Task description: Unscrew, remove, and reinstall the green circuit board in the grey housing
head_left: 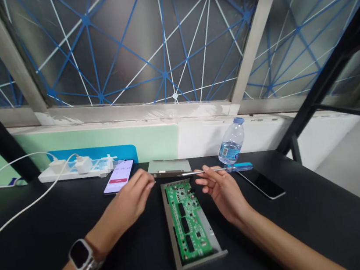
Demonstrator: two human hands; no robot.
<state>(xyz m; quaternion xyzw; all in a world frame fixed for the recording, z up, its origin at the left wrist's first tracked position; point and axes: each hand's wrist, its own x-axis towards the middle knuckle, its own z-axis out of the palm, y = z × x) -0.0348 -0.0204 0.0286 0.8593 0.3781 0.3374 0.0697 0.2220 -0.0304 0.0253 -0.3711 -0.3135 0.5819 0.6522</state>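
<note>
My right hand point(223, 187) holds a screwdriver point(240, 167) with a clear blue handle, its thin metal shaft pointing left across the far end of the circuit board. The fingers of my left hand point(137, 191) are pinched together, and a tiny bright bit shows at their tips, too small to name. Between and below both hands lies a green circuit board point(191, 222) in an open grey metal tray point(201, 262). Just behind it, a flat grey metal cover point(170, 166) rests on the table. A watch point(82, 255) is on my left wrist.
At the back left, a white power strip point(71, 169) carries plugs and white cables. A lit phone point(119, 177) lies near my left hand; a dark phone point(266, 185) lies to the right. A water bottle point(231, 141) stands by the wall on the black table point(134, 265).
</note>
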